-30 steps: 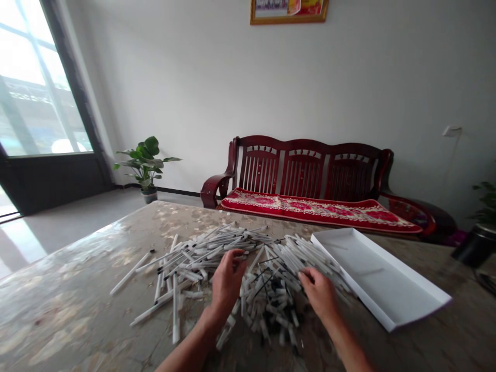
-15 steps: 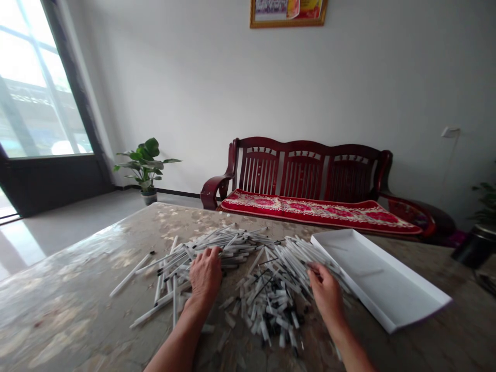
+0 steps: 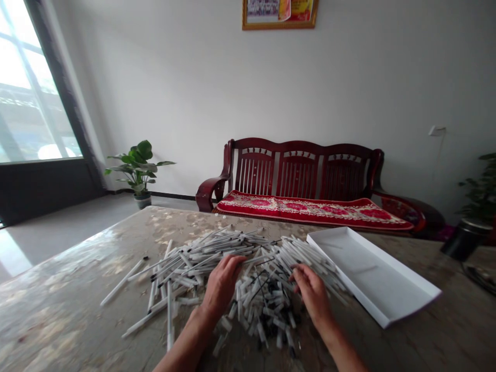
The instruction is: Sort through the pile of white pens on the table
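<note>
My left hand point(image 3: 222, 283) is closed over the heaps, thumb and fingers together. From its fingertips a slim white pen point(image 3: 259, 259) points right. My right hand point(image 3: 311, 290) is pinched just right of the middle; whatever sits between its fingertips is too small to make out. Below and between both hands lies a pile of short clear and black pen caps point(image 3: 267, 310). To the left spreads a heap of white pens with dark tips point(image 3: 194, 254). White pen barrels point(image 3: 302, 251) lie side by side beyond my right hand.
A shallow white box point(image 3: 382, 281) stands on the right of the patterned table point(image 3: 65, 294). Behind the table is a dark red wooden bench point(image 3: 298, 170) with a red cover. A black canister point(image 3: 465, 238) is at the far right, and a potted plant point(image 3: 141, 165) stands back left.
My left hand has moved right from the pen heap, now with a pen at its fingertips. My right hand has come left, closer to it. The view has shifted slightly.
</note>
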Motion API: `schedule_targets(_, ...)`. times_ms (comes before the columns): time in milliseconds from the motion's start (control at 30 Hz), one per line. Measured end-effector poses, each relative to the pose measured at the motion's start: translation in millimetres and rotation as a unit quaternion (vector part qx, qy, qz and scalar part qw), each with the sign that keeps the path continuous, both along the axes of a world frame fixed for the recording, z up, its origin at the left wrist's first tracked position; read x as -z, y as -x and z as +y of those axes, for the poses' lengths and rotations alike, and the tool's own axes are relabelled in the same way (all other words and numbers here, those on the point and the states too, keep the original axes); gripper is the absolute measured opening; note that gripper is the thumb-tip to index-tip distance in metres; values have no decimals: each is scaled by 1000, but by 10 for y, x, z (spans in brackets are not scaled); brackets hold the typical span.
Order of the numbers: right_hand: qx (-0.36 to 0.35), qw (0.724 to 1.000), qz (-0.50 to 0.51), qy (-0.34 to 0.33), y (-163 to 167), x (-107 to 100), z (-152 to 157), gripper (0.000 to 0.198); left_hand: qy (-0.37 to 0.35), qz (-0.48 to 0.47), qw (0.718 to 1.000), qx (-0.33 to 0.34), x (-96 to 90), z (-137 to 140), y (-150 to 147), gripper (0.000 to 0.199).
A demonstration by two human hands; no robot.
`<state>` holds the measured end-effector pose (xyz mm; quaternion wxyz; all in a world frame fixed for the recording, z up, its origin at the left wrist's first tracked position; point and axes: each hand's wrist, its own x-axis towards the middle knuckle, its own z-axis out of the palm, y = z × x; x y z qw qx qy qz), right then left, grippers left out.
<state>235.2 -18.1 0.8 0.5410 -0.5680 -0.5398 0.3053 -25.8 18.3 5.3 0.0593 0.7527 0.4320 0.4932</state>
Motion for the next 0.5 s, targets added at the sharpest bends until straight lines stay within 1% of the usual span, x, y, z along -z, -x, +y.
schedule_targets(67, -14, 999, 26, 22, 34, -63, -48, 43, -13, 30, 998, 46, 9, -64, -111, 21)
schedule_targets(200, -22, 997, 42, 61, 54, -92, -79, 47, -21, 58, 994, 86, 36, -111, -199, 20)
schedule_targets(367, -30, 993, 67, 96, 59, -98, -73, 47, -7, 54, 991, 119, 56, -107, -185, 21)
schedule_targets(500, -56, 987, 95, 116, 53, -144, -90, 42, 19, 51, 991, 119, 49, -107, -186, 21)
